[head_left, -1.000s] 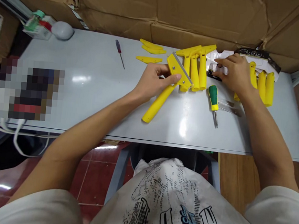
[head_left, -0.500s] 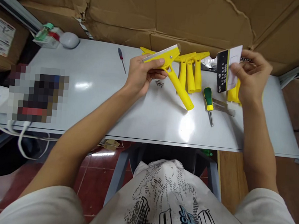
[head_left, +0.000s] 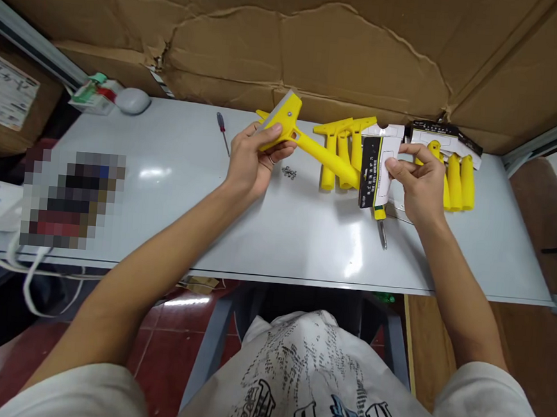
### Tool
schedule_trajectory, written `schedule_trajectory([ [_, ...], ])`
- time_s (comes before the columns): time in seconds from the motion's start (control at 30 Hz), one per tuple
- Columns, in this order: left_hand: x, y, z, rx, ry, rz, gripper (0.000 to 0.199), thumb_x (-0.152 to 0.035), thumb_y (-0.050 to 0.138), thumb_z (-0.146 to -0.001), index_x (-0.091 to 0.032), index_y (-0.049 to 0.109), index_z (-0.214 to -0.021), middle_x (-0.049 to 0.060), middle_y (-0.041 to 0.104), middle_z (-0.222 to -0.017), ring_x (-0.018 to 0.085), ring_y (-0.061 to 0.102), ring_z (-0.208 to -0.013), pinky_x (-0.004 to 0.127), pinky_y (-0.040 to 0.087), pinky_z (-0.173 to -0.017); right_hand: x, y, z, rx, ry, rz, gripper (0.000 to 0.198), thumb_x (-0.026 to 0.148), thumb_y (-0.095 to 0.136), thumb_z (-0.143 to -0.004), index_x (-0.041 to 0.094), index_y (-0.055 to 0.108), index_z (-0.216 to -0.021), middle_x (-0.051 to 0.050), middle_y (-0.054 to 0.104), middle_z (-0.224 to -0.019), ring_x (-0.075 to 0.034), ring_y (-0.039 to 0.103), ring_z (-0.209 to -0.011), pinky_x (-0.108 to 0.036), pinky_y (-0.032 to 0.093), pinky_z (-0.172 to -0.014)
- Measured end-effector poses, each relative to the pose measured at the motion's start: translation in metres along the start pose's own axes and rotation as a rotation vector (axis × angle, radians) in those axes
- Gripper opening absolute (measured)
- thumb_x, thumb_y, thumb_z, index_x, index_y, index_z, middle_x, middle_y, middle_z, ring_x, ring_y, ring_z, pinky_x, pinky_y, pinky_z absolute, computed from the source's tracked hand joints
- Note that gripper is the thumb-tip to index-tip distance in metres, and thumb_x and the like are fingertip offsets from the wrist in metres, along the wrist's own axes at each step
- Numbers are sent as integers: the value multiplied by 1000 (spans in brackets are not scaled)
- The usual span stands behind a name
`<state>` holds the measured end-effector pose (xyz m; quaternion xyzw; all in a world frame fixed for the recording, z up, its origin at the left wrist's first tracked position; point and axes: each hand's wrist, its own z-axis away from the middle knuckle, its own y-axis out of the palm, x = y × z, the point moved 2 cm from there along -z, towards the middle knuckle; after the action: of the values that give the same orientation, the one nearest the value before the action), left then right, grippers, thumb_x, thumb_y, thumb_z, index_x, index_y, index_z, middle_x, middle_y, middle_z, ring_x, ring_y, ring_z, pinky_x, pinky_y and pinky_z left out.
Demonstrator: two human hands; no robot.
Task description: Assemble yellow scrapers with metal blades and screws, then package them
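Head view: your left hand (head_left: 252,161) grasps the yellow scraper (head_left: 312,147) by its head above the bench (head_left: 256,248), your right hand (head_left: 422,184) pinches the printed card (head_left: 378,171) near the scraper's far end; best grip behind the blade (head_left: 275,109), avoid creasing the card, and stay clear of the loose metal parts (head_left: 289,172) and screwdriver (head_left: 380,213).

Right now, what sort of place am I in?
Likely a small assembly or packing workspace, judging by the yellow scraper, the pile of small loose hardware and the printed packaging card.

Scraper (head_left: 322,153) smooth plastic; blade (head_left: 277,108) metal; packaging card (head_left: 382,178) paper; tabletop (head_left: 280,247) glossy; backing (head_left: 348,53) creased cardboard
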<state>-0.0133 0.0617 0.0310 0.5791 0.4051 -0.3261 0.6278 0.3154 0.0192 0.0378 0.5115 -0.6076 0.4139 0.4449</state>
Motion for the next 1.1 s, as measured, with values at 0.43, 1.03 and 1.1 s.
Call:
schedule_trajectory([
  [0.43, 4, -2, 1, 88, -5, -158, 32, -47, 98, -80, -26, 79, -95, 4, 85, -97, 17, 80, -83, 25, 68, -72, -5, -15, -4, 74, 144, 35, 79, 74, 97, -83, 45, 61, -148, -2, 80, -109, -31, 83, -104, -53, 75, -89],
  [1.03, 6, -8, 1, 41, 16, -56, 45, -45, 107, -84, -29, 65, -91, 4, 87, -108, 20, 85, -96, 32, 79, -88, 9, 14, 9, 95, 167, -149, 48, 68, 114, -66, 37, 94, -97, 0, 88, -97, -24, 77, -78, -43, 69, -69],
  [1.1, 8, -9, 0, 25, 21, -22, 49, -43, 109, -85, -28, 63, -90, 4, 88, -112, 20, 86, -99, 32, 79, -90, 8, 16, 11, 145, 180, -165, 49, 68, 114, -68, 36, 94, -99, 0, 87, -93, -23, 76, -74, -41, 69, -66],
])
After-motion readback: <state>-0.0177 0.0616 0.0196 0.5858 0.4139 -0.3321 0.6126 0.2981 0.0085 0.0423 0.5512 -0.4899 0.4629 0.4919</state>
